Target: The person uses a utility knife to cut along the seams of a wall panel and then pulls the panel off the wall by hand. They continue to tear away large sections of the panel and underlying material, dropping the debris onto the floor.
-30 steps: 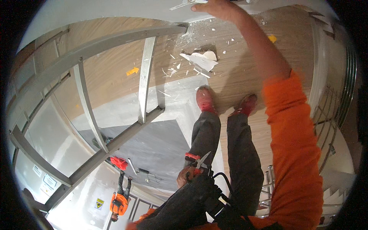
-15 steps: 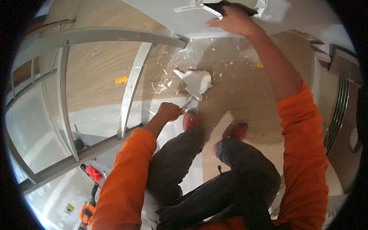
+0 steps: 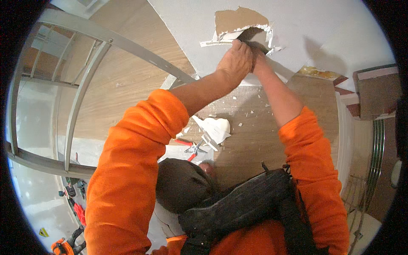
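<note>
A ragged hole [image 3: 255, 37] is broken through a white plasterboard wall [image 3: 306, 25]. A torn flap of bare brown board [image 3: 240, 21] shows along its upper side. My left hand [image 3: 236, 61] is closed on the hole's lower edge, beside a broken white strip [image 3: 216, 43]. My right hand [image 3: 258, 61] is close against it at the opening, its fingers hidden by the left hand and the hole. Below them on the floor lie a pair of red-handled snips [image 3: 195, 148], next to a broken piece of white plasterboard [image 3: 216, 128].
An aluminium ladder [image 3: 140, 55] lies or leans on the left. Small white crumbs litter the wooden floor [image 3: 255, 140] under the wall. A box-like brown thing [image 3: 378, 93] and shiny metal rails [image 3: 376, 140] are at the right. My knees are close below the hands.
The red-handled snips, held in my left hand before, now lie on the floor. My left hand has moved up to join the right at the hole. The view has shifted, showing more wall.
</note>
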Demonstrator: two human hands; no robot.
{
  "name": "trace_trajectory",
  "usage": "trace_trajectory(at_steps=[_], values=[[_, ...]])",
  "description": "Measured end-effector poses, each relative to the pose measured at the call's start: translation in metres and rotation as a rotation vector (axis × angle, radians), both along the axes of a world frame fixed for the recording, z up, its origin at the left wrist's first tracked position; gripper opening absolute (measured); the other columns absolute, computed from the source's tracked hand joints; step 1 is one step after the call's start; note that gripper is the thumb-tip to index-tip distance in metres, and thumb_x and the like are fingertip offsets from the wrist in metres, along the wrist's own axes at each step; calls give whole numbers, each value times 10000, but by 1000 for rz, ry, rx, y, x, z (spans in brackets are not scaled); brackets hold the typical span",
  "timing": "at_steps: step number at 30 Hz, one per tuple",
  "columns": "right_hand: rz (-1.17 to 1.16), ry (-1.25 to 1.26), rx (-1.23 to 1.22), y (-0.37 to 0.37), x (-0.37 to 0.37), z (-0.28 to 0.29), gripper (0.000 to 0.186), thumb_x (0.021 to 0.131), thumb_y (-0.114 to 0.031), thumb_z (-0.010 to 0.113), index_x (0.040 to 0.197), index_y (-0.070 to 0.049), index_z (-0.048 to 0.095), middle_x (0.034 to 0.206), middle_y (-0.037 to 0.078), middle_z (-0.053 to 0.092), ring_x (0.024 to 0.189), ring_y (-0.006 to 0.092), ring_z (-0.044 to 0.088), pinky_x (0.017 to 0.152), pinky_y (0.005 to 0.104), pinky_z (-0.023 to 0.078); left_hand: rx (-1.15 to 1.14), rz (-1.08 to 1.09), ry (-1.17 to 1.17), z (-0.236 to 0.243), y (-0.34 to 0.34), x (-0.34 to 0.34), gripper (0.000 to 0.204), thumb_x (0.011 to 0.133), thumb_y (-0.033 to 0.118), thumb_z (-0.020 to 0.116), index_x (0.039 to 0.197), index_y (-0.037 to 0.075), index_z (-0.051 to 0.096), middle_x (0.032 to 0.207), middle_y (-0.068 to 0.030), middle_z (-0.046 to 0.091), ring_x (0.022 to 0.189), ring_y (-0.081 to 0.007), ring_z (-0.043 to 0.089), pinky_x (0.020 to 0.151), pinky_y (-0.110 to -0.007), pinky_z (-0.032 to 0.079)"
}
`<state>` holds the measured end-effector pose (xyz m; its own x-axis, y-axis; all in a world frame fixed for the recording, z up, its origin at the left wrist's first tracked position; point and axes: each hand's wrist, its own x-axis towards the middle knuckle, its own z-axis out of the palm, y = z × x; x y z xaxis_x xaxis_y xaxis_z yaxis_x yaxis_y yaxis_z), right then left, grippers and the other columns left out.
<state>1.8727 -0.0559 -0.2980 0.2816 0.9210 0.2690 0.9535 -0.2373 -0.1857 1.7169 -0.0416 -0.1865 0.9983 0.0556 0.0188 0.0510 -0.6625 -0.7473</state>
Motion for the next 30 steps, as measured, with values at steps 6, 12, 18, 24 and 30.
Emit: trace_trajectory(at_steps=[6, 12, 18, 24, 30], values=[[23, 409, -56, 20, 32, -6, 404, 885, -326, 577, 1176, -48, 603, 1246, 172, 611, 1189, 298, 568, 991, 408, 464, 85, 23, 151, -10, 7, 35, 374, 878, 235, 607, 1214, 73, 633, 1213, -104, 633, 1110, -282, 575, 938, -434, 403], [138, -77, -95, -5, -4, 54, 448, 787, -370, 690, 1108, -61, 644, 1162, 179, 659, 1120, 324, 612, 950, 416, 485, -432, 352, 147, -18, 29, 76, 333, 869, 188, 631, 1181, 80, 677, 1191, -104, 671, 1129, -247, 625, 937, -396, 490], [-52, 66, -75, -11, 6, 25, 504, 813, -426, 645, 1190, -93, 613, 1240, 183, 616, 1181, 316, 567, 1004, 425, 436, -539, 359, 18, -38, 33, 96, 319, 876, 133, 623, 1183, 55, 669, 1215, -128, 657, 1131, -219, 635, 920, -357, 524], [-109, 140, -59, -23, -13, 38, 456, 829, -405, 625, 1170, -101, 628, 1184, 174, 650, 1114, 323, 614, 949, 442, 478, -586, 396, 106, 5, 12, 76, 311, 851, 150, 656, 1140, 37, 681, 1187, -131, 669, 1094, -243, 654, 893, -377, 534], [-55, 131, -125, -7, -10, 33, 431, 829, -369, 636, 1149, -80, 636, 1184, 187, 646, 1112, 342, 610, 950, 447, 475, -469, 326, 70, -31, 32, 86, 258, 824, 158, 671, 1056, 54, 715, 1043, -113, 718, 1001, -248, 689, 833, -382, 547]])
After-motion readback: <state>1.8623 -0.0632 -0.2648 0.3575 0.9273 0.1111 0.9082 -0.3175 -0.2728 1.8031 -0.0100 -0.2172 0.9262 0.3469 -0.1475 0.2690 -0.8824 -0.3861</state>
